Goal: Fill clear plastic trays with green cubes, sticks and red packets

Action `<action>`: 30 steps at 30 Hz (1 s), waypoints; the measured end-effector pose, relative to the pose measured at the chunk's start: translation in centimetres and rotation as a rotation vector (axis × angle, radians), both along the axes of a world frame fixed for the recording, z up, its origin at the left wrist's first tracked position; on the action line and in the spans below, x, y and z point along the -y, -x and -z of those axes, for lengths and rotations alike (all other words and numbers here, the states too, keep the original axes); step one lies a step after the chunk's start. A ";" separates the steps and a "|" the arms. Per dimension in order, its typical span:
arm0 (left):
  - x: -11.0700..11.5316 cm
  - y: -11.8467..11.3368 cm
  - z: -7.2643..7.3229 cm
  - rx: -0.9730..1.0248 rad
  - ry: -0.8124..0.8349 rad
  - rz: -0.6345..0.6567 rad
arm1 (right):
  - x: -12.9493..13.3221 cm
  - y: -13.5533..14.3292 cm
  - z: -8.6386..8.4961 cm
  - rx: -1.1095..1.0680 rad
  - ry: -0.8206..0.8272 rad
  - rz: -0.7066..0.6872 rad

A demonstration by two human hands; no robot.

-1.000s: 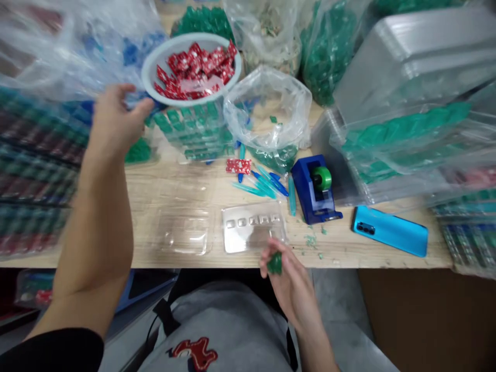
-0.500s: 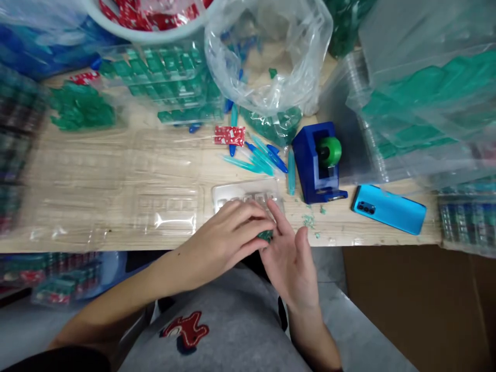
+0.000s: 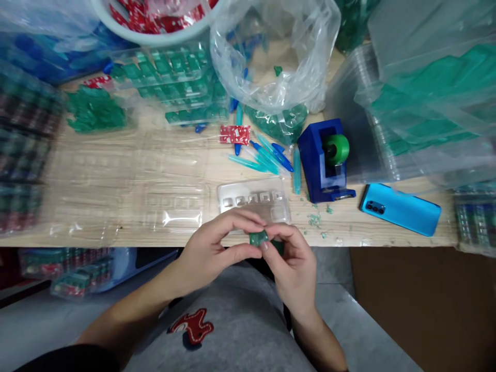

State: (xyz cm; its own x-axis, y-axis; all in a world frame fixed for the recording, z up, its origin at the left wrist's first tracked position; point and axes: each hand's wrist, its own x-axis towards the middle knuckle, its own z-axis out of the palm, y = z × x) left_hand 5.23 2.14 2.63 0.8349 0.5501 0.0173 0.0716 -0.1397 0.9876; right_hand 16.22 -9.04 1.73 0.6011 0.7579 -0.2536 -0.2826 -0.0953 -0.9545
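Observation:
Over the table's front edge, my left hand [image 3: 219,245] pinches a small translucent green piece [image 3: 257,237] between thumb and fingers. My right hand [image 3: 294,266] meets it from the other side, thumb tip against the same piece. A second dark green piece [image 3: 277,246] sits within the curled fingers of my right hand, partly hidden. Just beyond my hands lies a clear plastic tray [image 3: 253,199] with a row of small moulded hollows. My left fingers overlap its near edge in the view.
A blue tape dispenser [image 3: 322,165] and a blue phone [image 3: 401,208] are to the right. Teal and blue pens [image 3: 267,157] and a red packet [image 3: 234,135] lie behind the tray. Farther back are a clear plastic bag [image 3: 271,95] and a white tub [image 3: 155,37]. Clear trays [image 3: 170,191] cover the left.
My right hand has gone from an open palm to curled, pinching fingers. Both hands have drawn slightly toward me, uncovering the clear tray, and the green piece now shows between the fingertips.

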 end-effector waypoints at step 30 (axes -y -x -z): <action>-4.9 2.6 4.9 -0.364 -0.923 0.077 | 2.6 -1.2 4.4 -0.128 0.175 0.004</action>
